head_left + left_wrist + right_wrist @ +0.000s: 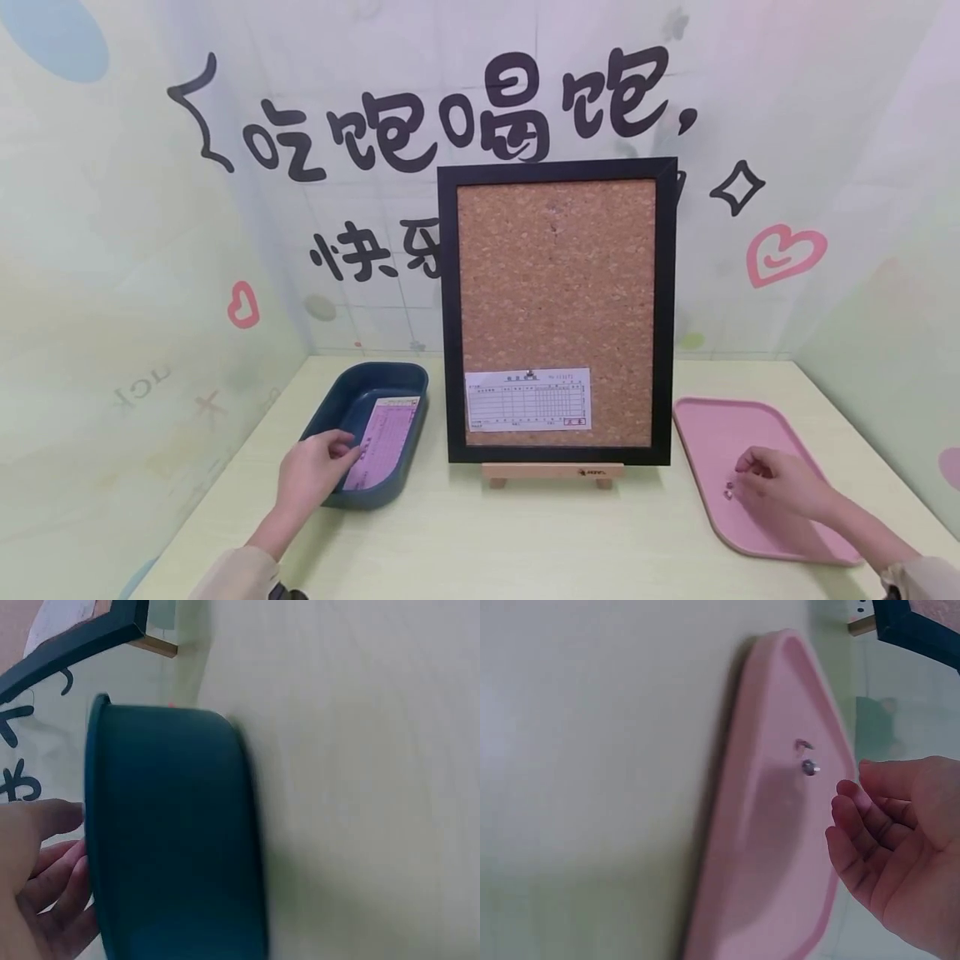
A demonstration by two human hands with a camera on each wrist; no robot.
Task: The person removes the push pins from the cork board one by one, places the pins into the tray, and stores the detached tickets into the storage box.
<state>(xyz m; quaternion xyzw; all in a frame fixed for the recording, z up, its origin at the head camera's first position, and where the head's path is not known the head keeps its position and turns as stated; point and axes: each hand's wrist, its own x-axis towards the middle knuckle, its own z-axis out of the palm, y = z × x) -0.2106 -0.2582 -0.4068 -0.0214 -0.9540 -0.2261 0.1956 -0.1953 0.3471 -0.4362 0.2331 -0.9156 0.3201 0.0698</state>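
My left hand [315,468] reaches over the dark teal bin [326,400], fingers near the left edge of a pink printed slip [384,437] lying inside. In the left wrist view the thumb stands apart from the loosely bent fingers, and the bin's rim [96,825] covers their tips. My right hand [780,483] hovers above the pink tray [738,425], its fingers loosely curled with nothing between them. Close to its fingertips, small shiny metal pieces [809,767] lie on the tray.
Between bin and tray stands a black-framed cork board [555,292] on a small wooden easel [551,472]. A white printed form [528,404] hangs low on the cork, with a small metal pin or clip [530,374] at its top edge. Behind rises a printed wall [750,100].
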